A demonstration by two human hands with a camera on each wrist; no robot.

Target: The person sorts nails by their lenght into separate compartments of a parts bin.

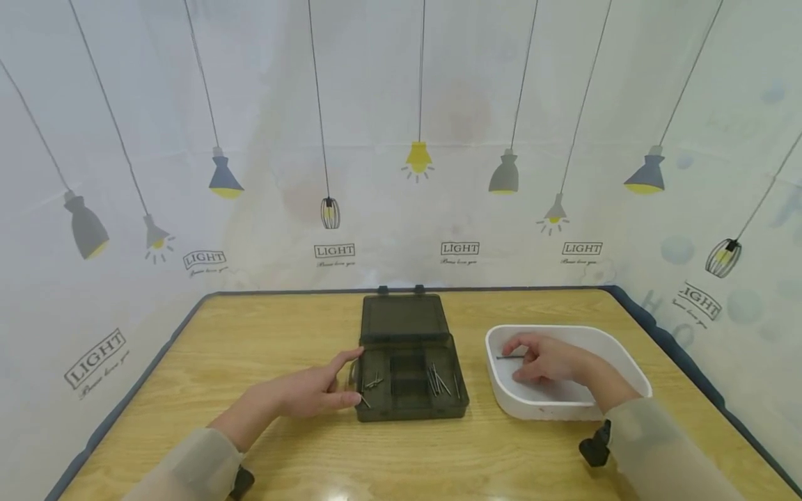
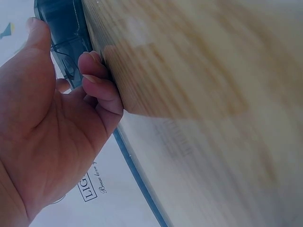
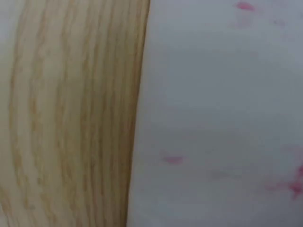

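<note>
A dark see-through compartment box stands on the table with its lid laid back. Short screws lie in its left part, several long nails in its right part. At the box's left side, my left hand touches the rim with an extended forefinger and thumb; its other fingers bend loosely in the left wrist view. My right hand reaches into a white tray, fingers bent. One nail shows between forefinger and thumb; whether it is pinched is unclear.
The wooden table has a dark edge against a pale cloth printed with lamps. The right wrist view shows tabletop beside the white tray's outer wall, marked with pink stains. The tray stands to the right of the box.
</note>
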